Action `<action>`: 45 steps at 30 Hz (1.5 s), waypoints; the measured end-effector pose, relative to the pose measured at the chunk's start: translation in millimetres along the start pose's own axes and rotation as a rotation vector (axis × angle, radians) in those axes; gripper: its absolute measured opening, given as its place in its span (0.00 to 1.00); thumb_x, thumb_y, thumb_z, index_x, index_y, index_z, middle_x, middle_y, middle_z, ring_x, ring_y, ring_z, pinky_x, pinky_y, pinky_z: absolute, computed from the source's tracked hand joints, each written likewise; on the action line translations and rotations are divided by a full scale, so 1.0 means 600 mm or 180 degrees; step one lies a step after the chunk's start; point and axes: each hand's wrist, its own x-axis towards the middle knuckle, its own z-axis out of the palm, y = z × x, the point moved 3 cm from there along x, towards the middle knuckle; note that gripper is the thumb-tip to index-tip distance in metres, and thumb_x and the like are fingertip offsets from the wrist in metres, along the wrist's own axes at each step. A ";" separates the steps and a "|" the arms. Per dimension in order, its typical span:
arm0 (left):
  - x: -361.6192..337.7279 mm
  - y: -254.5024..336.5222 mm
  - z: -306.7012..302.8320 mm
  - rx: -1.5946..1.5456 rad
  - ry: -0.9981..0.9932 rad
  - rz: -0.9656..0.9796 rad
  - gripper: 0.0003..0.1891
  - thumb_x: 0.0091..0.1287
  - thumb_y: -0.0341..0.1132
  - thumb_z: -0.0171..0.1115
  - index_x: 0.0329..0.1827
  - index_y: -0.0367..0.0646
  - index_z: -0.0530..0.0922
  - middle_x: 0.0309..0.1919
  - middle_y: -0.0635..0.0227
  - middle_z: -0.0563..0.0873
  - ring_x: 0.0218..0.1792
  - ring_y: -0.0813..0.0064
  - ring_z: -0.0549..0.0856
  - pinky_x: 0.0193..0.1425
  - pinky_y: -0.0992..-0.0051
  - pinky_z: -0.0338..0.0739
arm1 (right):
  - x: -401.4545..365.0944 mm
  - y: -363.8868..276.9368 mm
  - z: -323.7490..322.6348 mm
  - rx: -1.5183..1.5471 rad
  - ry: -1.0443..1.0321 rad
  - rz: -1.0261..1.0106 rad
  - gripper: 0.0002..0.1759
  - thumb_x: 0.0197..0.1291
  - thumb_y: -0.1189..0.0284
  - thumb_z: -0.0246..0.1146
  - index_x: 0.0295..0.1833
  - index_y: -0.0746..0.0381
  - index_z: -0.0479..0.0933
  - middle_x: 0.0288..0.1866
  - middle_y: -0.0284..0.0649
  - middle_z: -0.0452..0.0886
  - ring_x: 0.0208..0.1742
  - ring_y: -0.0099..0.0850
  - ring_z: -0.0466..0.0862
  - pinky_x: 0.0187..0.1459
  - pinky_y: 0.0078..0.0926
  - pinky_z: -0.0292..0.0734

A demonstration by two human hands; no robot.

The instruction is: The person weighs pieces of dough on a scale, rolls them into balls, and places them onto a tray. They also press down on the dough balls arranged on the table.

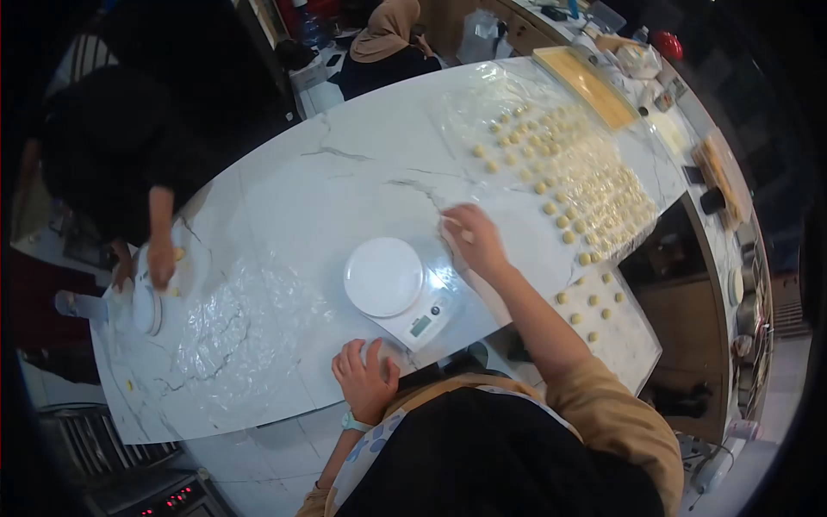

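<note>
A white kitchen scale (422, 324) with a round white plate (384, 277) sits on the marble table in front of me. Nothing lies on the plate. To the near left of the scale, my left hand (365, 381) rests at the table's edge, its fingers spread and bent, a light watch on the wrist. My right hand (474, 239) is to the right of the plate, over the table. Its fingers are loosely bent, with a gap to the thumb, and I see nothing held. Beyond it, many small pale dough balls (551, 208) lie in rows, partly under clear plastic film (469, 112).
More dough balls (593, 300) sit on a lower surface at right. Crumpled clear film (233, 336) covers the table's left part. A co-worker's hand (161, 258) works near another white scale (147, 306). Another person (388, 52) sits beyond the table. A yellowish tray (590, 86) stands far right.
</note>
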 end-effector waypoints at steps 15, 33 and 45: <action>-0.001 -0.010 0.012 -0.0015 0.0097 -0.0276 0.17 0.51 0.40 0.62 0.44 0.46 0.76 0.45 0.63 0.75 0.51 0.62 0.74 0.56 0.55 0.64 | -0.142 0.102 -0.076 0.0255 -0.0427 -0.0012 0.11 0.52 0.79 0.64 0.34 0.61 0.67 0.34 0.42 0.75 0.34 0.39 0.77 0.37 0.34 0.71; 0.000 -0.004 0.012 0.0125 0.0015 -0.0153 0.18 0.52 0.39 0.60 0.46 0.42 0.75 0.46 0.59 0.75 0.51 0.58 0.74 0.55 0.55 0.64 | -0.048 0.072 -0.009 -0.0726 0.0048 0.0779 0.08 0.50 0.79 0.60 0.34 0.60 0.67 0.32 0.45 0.73 0.35 0.43 0.74 0.38 0.37 0.68; -0.007 -0.011 0.024 0.0205 0.0111 -0.0038 0.17 0.55 0.42 0.58 0.44 0.43 0.75 0.44 0.59 0.75 0.50 0.57 0.74 0.51 0.56 0.64 | -0.062 0.059 -0.017 -0.0590 0.0200 0.0354 0.06 0.50 0.80 0.59 0.30 0.62 0.67 0.27 0.46 0.73 0.31 0.45 0.74 0.35 0.38 0.69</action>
